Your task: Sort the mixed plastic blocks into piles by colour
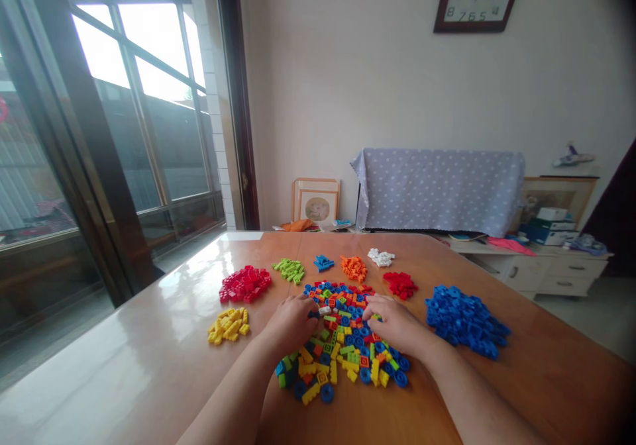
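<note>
Pile (342, 340): loose plastic bricks in many colours with round blue plastic pieces, lower centre of the frame, on a glossy brown wooden table (149, 372).
Left hand (295, 318): over the pile's left side, fingers bent, near a small white plastic brick (324, 310); cannot tell if anything is held.
Right hand (391, 319): over the right side, fingers part-curled; grip likewise unclear.
Single-colour heaps: yellow plastic bricks (228, 327), left of centre; large heap of blue plastic pieces (464, 320), lower right.

Daylight from the left-hand window (149, 31) glares off the tabletop (159, 339).
</note>
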Tool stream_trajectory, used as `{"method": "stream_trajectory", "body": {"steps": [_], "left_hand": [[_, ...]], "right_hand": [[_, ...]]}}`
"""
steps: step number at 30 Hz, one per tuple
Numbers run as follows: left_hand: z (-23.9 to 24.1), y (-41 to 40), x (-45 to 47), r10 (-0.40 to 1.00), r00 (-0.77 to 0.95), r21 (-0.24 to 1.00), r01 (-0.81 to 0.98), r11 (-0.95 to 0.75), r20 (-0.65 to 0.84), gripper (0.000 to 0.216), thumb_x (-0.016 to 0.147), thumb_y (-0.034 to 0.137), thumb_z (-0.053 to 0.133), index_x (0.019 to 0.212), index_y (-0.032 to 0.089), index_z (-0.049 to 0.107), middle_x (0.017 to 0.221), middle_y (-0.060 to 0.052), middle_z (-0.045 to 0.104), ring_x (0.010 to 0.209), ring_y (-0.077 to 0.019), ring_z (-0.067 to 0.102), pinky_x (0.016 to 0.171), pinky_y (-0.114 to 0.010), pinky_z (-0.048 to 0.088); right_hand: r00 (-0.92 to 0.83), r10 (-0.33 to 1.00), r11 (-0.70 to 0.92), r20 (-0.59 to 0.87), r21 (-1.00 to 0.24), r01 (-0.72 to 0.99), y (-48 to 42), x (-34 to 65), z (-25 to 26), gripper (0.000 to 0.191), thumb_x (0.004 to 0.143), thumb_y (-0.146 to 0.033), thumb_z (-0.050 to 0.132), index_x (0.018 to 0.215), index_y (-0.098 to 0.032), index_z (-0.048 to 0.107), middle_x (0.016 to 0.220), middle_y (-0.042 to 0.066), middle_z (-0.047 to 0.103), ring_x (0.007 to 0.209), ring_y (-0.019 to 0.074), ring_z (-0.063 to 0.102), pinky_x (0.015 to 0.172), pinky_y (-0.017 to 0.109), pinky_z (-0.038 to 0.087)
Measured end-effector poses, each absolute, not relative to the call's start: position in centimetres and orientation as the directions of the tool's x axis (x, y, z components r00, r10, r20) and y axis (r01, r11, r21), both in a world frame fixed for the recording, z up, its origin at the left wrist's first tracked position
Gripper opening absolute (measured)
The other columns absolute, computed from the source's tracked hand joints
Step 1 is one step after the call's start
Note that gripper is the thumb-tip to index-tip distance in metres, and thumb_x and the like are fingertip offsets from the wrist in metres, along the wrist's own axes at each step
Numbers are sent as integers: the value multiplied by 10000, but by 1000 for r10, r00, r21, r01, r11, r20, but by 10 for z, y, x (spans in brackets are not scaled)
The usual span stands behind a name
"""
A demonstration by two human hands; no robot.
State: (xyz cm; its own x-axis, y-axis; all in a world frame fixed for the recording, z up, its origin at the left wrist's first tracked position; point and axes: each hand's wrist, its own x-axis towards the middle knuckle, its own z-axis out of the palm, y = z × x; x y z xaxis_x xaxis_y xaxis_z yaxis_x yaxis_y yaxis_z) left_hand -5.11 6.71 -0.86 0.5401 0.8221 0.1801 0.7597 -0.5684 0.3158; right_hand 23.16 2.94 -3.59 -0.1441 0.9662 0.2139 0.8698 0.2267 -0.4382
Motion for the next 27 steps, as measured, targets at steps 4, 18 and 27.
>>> {"method": "stream_trajectory", "body": {"steps": [4, 18, 27], "left_hand": [[-8, 65, -49, 822, 541, 322, 758, -568, 177, 229, 828, 247, 550, 1001, 270, 698, 1058, -41, 665, 978, -208, 601, 811, -277, 450], [-5, 59, -40, 757, 622, 302, 696, -652, 199, 236, 851, 258, 545, 1039, 271, 687, 1055, -47, 674, 1019, -219, 596, 857, -273, 464], [-7, 62, -41, 759, 613, 340, 681, -648, 220, 236, 857, 277, 544, 1047, 268, 685, 1045, -43, 670, 1005, -208, 605, 866, -273, 454]], "right_hand": [[-149, 946, 272, 289, -453, 849, 25, 220, -27, 208, 813, -200, 547, 883, -236, 740, 1071, 51, 718, 1069, 224, 612, 967, 336, 437], [-280, 909, 388, 310, -376, 842, 18, 188, -30, 198, 864, -297, 614, 1015, -259, 736, 1167, 54, 689, 1129, 236, 570, 1012, 365, 408], [-124, 931, 266, 342, -407, 874, 19, 205, -21, 139, 773, -210, 636, 906, -222, 676, 971, 35, 675, 970, 203, 561, 868, 293, 418]]}}
